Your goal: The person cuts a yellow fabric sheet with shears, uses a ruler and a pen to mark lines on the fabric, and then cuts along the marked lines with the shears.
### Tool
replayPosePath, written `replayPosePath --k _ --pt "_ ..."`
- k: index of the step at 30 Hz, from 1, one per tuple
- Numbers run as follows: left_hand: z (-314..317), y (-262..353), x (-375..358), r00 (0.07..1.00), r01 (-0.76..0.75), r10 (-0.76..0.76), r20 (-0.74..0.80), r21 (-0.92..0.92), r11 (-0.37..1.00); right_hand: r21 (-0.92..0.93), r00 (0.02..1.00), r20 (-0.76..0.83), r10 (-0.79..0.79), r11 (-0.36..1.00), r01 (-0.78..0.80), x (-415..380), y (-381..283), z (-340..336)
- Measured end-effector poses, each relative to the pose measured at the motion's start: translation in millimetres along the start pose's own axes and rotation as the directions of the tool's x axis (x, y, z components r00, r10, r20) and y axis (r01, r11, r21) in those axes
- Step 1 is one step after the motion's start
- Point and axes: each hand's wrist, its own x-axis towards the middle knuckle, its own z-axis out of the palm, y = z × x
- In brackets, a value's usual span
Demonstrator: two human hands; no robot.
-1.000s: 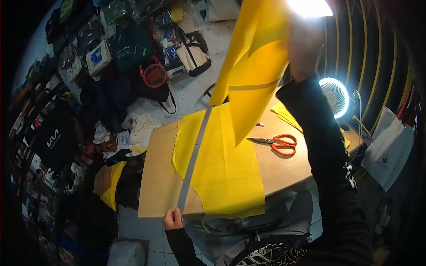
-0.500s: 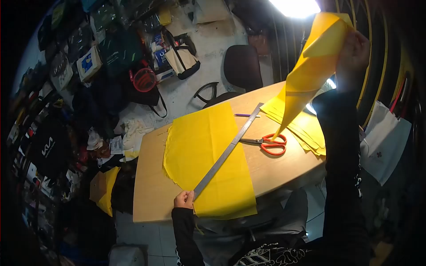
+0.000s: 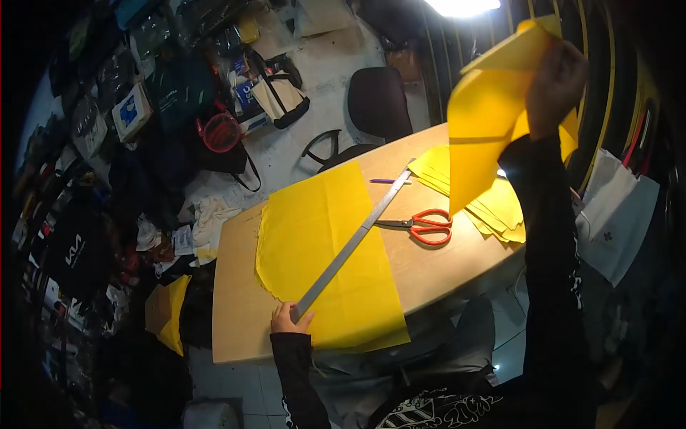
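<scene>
A large yellow fabric piece [image 3: 314, 236] lies on the table, its left edge curved and frayed. Diagonally across it runs a long metal ruler [image 3: 343, 257]. My left hand [image 3: 289, 319] is closed around the ruler's near end, at the fabric's lower left. Raised high at the right, my right hand [image 3: 557, 86] grips a yellow cloth piece [image 3: 482, 132], which hangs in folds. Under its lower tip are red-handled scissors [image 3: 429, 227], blades toward the ruler. A purple pen [image 3: 386, 181] rests near the ruler's far end.
Several cut yellow pieces [image 3: 500, 207] are stacked at the right end of the wooden table [image 3: 236, 286]. A dark chair [image 3: 379, 104] stands beyond it. Bags and a red basket [image 3: 221, 133] lie on the floor at left. A white bag [image 3: 618, 207] hangs at right.
My right hand has shifted slightly left and down, and the cloth in it has swung and folded over. My left hand has loosened its fingers a little at the ruler's end.
</scene>
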Motion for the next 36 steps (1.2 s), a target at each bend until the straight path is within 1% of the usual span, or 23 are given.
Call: replayPosePath --k 3,6,8,10,11,12,14,15,16,17,18,19,20,21,22,24,25,26,28,29,32,33,36 --pt "13.5 -17.8 6.7 0.996 -0.044 0.054 -0.075 0.128 0.991 -0.119 0.995 0.039 -0.096 0.988 0.100 -2.7 34.4 14.5" --pt "15.8 -20.7 6.4 0.996 -0.029 0.046 -0.079 0.196 0.980 -0.002 0.937 0.224 -0.270 0.961 0.277 -20.3 17.9 28.6" --pt "17.6 -22.0 6.9 0.998 0.013 -0.004 -0.056 0.160 0.987 -0.053 0.903 0.342 -0.260 0.954 0.294 -35.2 7.8 34.3" --pt "13.7 -14.9 6.2 1.000 0.018 -0.015 -0.026 0.125 0.992 0.022 0.843 0.479 -0.245 0.963 0.267 -49.6 -2.4 37.9" --pt "10.8 -10.5 5.4 1.000 0.000 0.001 -0.009 0.107 0.994 0.053 0.709 0.562 -0.425 0.875 0.482 -55.0 -2.9 38.0" --pt "5.1 -0.4 5.1 1.000 -0.017 0.016 0.007 0.089 0.996 0.115 0.671 0.692 -0.265 0.959 0.260 -60.8 -21.4 37.6" --pt "-8.6 36.0 5.0 0.997 -0.005 0.031 0.067 -0.363 0.932 0.281 0.460 0.768 -0.447 0.879 0.385 -75.3 -32.9 43.4" --pt "-9.5 49.2 4.6 0.995 0.014 0.047 0.093 -0.565 0.825 0.394 0.345 0.790 -0.506 0.852 0.345 -80.7 -43.9 43.0" --pt "-1.7 50.1 5.5 0.981 0.014 0.131 0.146 -0.718 0.696 0.410 0.262 0.803 -0.535 0.815 0.410 -92.2 -57.8 42.1" --pt "-6.0 77.4 4.1 0.970 0.155 0.084 0.229 -0.846 0.511 0.426 0.093 0.881 -0.464 0.863 0.271 -94.1 -82.8 37.0" --pt "-6.1 87.8 0.2 0.937 0.214 0.220 0.270 -0.944 0.251 0.495 0.057 0.847 -0.528 0.824 0.276 -108.9 -97.1 32.0" --pt "-11.8 111.1 -5.6 0.888 0.382 0.274 0.370 -0.924 0.011 0.561 0.023 0.808 -0.589 0.780 0.276 -123.7 -111.0 25.6" --pt "-2.8 116.9 -11.0 0.869 0.457 0.298 0.394 -0.870 -0.183 0.638 -0.058 0.759 -0.648 0.725 0.259 -133.0 -129.7 16.0" --pt "7.0 119.2 -15.9 0.852 0.512 0.326 0.409 -0.776 -0.367 0.700 0.026 0.679 -0.733 0.659 0.276 -154.7 -141.2 5.8" --pt "13.8 120.6 -20.0 0.839 0.545 0.356 0.412 -0.646 -0.534 0.743 -0.015 0.654 -0.756 0.638 0.204 -169.4 -154.5 -7.8" --pt "20.1 128.5 -20.2 0.845 0.521 0.169 0.507 -0.711 -0.472 0.800 -0.045 0.594 -0.803 0.584 0.139 -192.8 -173.7 -33.7" --pt "21.1 128.1 -20.7 0.836 0.516 0.072 0.544 -0.736 -0.439 0.828 -0.079 0.560 -0.825 0.560 0.027 -204.0 -178.4 -47.4" --pt "57.7 89.9 -21.2 0.831 0.533 0.181 0.526 -0.660 -0.529 0.835 -0.136 0.546 -0.827 0.550 0.008 -207.6 -186.3 -60.5" --pt "57.8 93.0 -23.0 0.814 0.475 -0.066 0.577 -0.728 -0.495 0.822 -0.119 0.553 -0.825 0.563 -0.088 -213.9 -198.2 -81.4" --pt "66.9 83.0 -25.0 0.821 0.440 -0.184 0.541 -0.804 -0.401 0.816 -0.125 0.559 -0.820 0.571 -0.095 -216.8 -200.4 -90.8" --pt "50.8 80.1 -24.8 0.827 0.466 -0.063 0.559 -0.744 -0.478 0.781 -0.152 0.595 -0.789 0.613 -0.124 -211.9 -205.5 -101.3" --pt "47.5 79.2 -24.8 0.814 0.480 -0.068 0.576 -0.735 -0.480 0.763 -0.163 0.612 -0.774 0.632 -0.136 -210.1 -206.6 -104.5" --pt "40.7 84.3 -16.7 0.872 0.358 -0.127 0.472 -0.793 -0.493 0.720 -0.236 0.626 -0.743 0.667 -0.189 -206.4 -207.1 -115.7"
